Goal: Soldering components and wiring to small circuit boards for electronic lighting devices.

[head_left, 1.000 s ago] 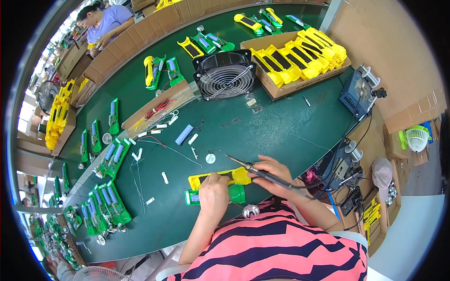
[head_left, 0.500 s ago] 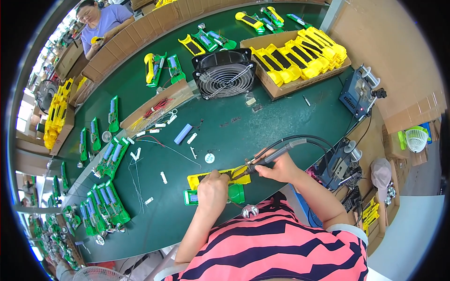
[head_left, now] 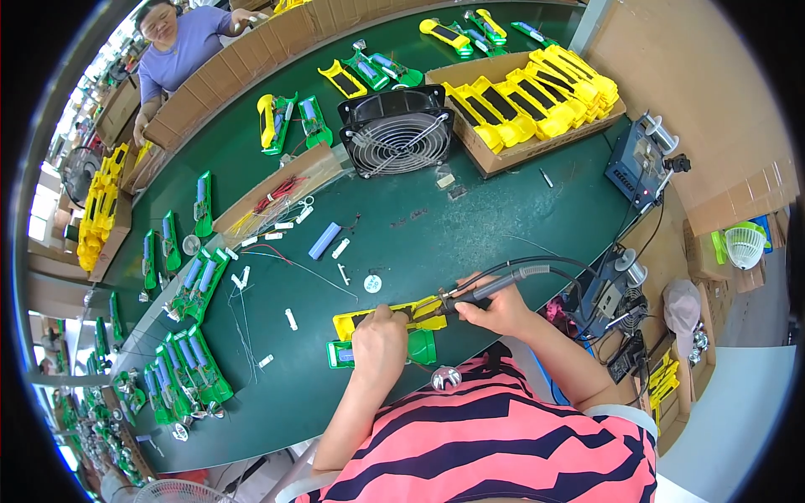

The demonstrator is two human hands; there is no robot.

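Note:
My right hand (head_left: 496, 310) is closed round the grip of a soldering iron (head_left: 480, 293), its tip end reaching down into a yellow casing half (head_left: 349, 324) with a dark strip inside. My left hand (head_left: 380, 342) lies across that casing with curled fingers pressed together close to the iron's tip; what they pinch is hidden under them. Just below, a green casing half (head_left: 421, 346) with a blue cylindrical cell lies on the table, partly covered by my left hand. A shiny round reflector (head_left: 445, 378) sits at the table edge beside it.
Beyond are a black fan (head_left: 397, 138) and a cardboard box (head_left: 486, 166) of yellow casings. Green casings with blue cells (head_left: 194, 356) stand at left. A loose blue cell (head_left: 325, 241), white connectors and wires lie between. Soldering stations (head_left: 635, 168) are at right; a co-worker (head_left: 180, 50) sits behind a cardboard barrier.
My hands, the iron and the yellow casing stay almost in place. The co-worker's hands have moved apart, and the yellow piece they held no longer shows there.

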